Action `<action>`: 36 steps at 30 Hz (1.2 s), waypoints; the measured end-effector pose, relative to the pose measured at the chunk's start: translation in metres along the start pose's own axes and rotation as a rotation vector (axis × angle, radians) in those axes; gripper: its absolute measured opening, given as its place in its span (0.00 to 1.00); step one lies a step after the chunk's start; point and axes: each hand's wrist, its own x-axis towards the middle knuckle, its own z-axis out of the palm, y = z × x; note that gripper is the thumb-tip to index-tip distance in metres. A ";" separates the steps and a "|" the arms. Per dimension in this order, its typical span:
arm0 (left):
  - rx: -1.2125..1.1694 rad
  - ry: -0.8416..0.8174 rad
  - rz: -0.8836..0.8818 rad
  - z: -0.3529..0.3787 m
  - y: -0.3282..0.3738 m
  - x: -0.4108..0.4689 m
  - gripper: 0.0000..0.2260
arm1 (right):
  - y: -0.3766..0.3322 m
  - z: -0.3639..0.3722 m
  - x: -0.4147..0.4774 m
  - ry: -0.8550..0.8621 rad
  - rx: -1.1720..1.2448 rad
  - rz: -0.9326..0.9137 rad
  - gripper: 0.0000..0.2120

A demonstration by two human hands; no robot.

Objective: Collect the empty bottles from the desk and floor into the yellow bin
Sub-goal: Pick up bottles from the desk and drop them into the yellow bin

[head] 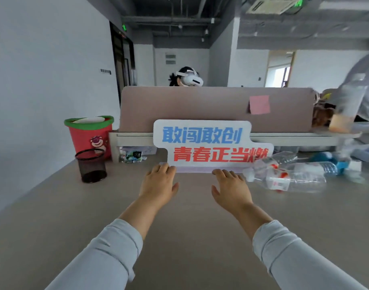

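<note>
Several empty clear plastic bottles lie on their sides at the right of the desk (179, 237); the nearest bottle (288, 181) has a red and white label, and one with a blue cap (317, 167) lies behind it. An upright bottle (348, 103) with a little orange liquid stands blurred at the far right on the shelf. My left hand (158, 185) and my right hand (231, 189) rest flat on the desk, fingers apart, holding nothing. The right hand is just left of the bottles. No yellow bin is in view.
A white sign (202, 141) with blue and red characters stands in front of my hands. A black mesh pen holder (91, 166) and a red bucket with a green rim (89, 135) stand at the left. Behind a pink partition (200, 105) sits a person wearing a headset.
</note>
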 end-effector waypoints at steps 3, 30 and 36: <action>-0.032 0.018 0.089 0.008 0.051 0.021 0.21 | 0.053 -0.010 -0.022 0.014 -0.028 0.114 0.20; -0.225 0.169 0.420 0.093 0.270 0.127 0.33 | 0.261 -0.022 -0.061 0.153 -0.026 0.519 0.24; -0.106 -0.029 0.421 0.099 0.276 0.136 0.39 | 0.278 -0.015 -0.051 0.206 -0.019 0.510 0.23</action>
